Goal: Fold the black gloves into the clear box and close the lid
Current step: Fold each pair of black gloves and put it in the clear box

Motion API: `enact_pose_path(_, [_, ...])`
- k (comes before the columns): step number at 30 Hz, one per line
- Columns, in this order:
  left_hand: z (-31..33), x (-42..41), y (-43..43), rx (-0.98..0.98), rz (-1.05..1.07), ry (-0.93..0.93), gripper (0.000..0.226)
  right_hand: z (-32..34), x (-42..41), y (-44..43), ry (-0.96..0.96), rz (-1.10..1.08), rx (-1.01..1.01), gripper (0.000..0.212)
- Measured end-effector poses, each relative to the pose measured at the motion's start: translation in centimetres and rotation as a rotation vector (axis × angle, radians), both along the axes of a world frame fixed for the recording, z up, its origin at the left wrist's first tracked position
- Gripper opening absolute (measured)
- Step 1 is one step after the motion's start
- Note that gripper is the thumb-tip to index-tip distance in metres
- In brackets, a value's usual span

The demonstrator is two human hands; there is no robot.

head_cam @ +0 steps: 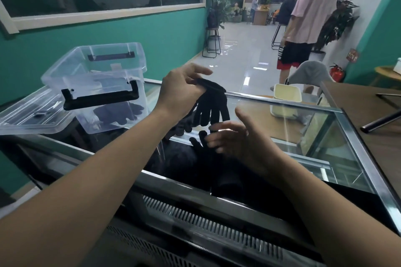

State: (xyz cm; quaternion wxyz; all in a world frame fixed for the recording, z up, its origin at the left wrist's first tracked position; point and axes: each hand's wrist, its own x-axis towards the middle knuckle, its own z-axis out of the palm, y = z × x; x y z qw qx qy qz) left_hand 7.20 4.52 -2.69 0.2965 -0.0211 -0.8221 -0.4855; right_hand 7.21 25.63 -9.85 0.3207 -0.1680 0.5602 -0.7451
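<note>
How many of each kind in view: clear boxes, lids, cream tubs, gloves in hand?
Clear box: 1
Clear lid: 1
Cream tub: 1
Black glove, pinched by the left hand: 1
Total: 4
Not counted: the dark heap inside the box looks like gloves, but their number cannot be told.

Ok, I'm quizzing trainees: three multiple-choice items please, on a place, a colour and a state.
1. The lid of the clear box lies: A) on it B) beside it C) under it
2. The box handles are: A) black B) red C) white
3. The left hand is: A) empty B) pinching the cuff of a black glove C) pressing the lid
Answers: B, the lid lies off the open box; A, both handles are black; B, the glove hangs from that hand.
</note>
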Motion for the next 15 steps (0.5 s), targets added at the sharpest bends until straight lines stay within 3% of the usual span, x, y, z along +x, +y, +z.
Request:
enact_pose_path(4, [-0.8,3.0,2.0,-0.103,-0.071,0.023,0.026,0.1,0.1,-0.2,-0.118,0.126,-0.095,0.106])
enact_pose_path(10, [-3.3,6.9,2.7,-0.247,-0.142,0.038,0.024,0.1,0.0,-0.2,-0.180,0.181,-0.262,0.099])
enact_pose_path(15, [-6.2,9.0,2.2,-0.329,-0.182,0.062,0.026,0.8,0.1,0.2,-0.175,0.153,-0.217,0.107])
